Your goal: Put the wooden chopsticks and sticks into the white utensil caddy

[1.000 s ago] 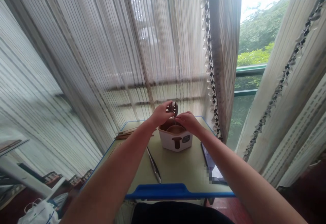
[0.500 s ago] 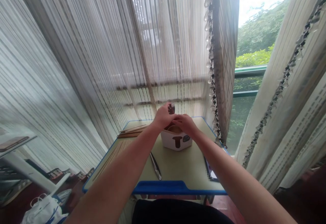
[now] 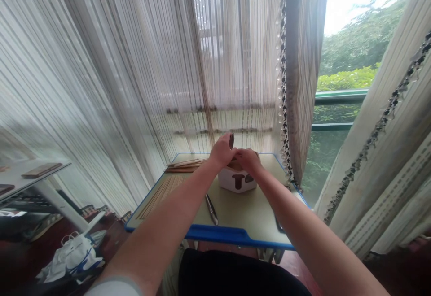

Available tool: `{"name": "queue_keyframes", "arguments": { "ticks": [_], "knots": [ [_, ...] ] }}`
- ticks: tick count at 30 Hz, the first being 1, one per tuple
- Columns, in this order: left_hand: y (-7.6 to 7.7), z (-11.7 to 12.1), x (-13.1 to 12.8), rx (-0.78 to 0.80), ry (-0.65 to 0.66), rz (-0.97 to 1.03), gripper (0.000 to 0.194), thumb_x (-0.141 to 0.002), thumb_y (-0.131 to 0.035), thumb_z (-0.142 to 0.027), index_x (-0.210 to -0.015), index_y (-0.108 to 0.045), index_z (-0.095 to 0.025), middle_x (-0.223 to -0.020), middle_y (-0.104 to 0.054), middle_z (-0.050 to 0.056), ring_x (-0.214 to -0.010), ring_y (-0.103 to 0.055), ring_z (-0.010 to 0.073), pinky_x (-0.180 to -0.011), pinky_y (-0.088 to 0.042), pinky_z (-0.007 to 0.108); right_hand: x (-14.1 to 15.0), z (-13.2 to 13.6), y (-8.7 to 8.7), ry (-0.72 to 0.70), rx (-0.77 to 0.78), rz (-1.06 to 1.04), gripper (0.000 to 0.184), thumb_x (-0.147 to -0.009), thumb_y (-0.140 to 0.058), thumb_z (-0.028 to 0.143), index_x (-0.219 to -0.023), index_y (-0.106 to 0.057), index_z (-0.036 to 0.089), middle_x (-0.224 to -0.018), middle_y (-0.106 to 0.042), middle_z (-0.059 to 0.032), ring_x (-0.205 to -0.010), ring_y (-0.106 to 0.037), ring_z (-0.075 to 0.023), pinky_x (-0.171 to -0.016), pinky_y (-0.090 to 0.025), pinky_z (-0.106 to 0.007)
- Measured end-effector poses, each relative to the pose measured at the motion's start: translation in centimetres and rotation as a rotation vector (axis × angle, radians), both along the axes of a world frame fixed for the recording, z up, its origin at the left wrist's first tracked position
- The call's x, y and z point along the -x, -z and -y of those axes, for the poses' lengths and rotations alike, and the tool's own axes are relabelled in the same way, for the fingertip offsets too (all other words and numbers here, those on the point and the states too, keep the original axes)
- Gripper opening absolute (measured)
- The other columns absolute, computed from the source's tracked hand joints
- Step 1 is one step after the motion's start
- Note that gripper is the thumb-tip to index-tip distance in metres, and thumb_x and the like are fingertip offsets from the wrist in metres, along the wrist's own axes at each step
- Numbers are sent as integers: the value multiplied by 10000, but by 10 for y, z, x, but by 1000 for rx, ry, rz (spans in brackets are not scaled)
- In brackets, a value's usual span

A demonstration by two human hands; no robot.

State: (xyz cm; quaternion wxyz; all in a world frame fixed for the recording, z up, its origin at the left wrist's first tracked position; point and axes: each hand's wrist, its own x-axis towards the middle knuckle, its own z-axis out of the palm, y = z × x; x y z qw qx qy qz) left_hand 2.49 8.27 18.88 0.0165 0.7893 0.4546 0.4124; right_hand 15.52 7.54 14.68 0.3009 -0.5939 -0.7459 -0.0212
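Closely cupped, our left hand (image 3: 220,151) pinched a small dark disc (image 3: 231,141) upright at its fingertips, while our right hand (image 3: 247,160) curled narrowly against it, though we could not tell what it gripped. Just beneath sat a white square tub (image 3: 236,181) printed with a brown T-shape; beside it on the pale green, blue-rimmed desk (image 3: 218,234) lay a slim metal tool (image 3: 211,209) and bundled thin wooden sticks (image 3: 183,166), before sheer striped curtains (image 3: 134,63).

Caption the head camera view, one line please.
Head view: left hand holds a small dark piece over a white box, right hand close by, on a green desk.
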Motion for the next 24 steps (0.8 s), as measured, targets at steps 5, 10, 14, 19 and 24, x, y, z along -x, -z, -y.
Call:
{"name": "queue_keyframes", "arguments": {
  "ticks": [5, 10, 14, 19, 24],
  "knots": [
    [14, 11, 11, -59, 20, 189, 570, -747, -568, -266, -1268, -377, -135, -1264, -474, 153, -1157, -469, 240, -940, -410, 375, 7, -4, 6, -20, -52, -3, 251, -831, -467, 318, -895, -690, 222, -817, -696, -52, -823, -566, -199, -782, -347, -297],
    [63, 27, 49, -66, -220, 442, 282, -828, -459, -287, -1079, -492, -165, -1069, -578, 95, -850, -595, 155, -779, -480, 319, 15, 14, 9, 40, -196, -128, 344, -786, -499, 254, -1096, -618, 164, -987, -653, -113, -939, -524, -250, -834, -361, -361],
    [109, 37, 84, 13, -373, 600, 290, -806, -463, -209, -1093, -465, -162, -955, -615, 72, -753, -608, 135, -727, -485, 279, 31, 53, 29, -2, -434, -272, 388, -806, -423, 177, -1170, -559, 163, -1121, -583, -119, -1079, -448, -251, -933, -341, -399],
    [146, 48, 101, 35, -390, 668, 306, -806, -445, -178, -1112, -448, -166, -967, -614, 72, -785, -607, 144, -722, -489, 272, 46, 85, 73, -100, -430, -291, 320, -803, -418, 156, -1050, -620, 176, -1086, -596, -102, -1062, -457, -228, -945, -364, -385],
    [165, 57, 100, 119, -407, 643, 299, -794, -409, -103, -1072, -487, -181, -1031, -610, 91, -880, -609, 167, -772, -485, 303, 63, 85, 103, -164, -210, -303, 242, -816, -460, 247, -946, -652, 177, -1005, -623, -91, -980, -520, -212, -884, -396, -336]
  ]
}}
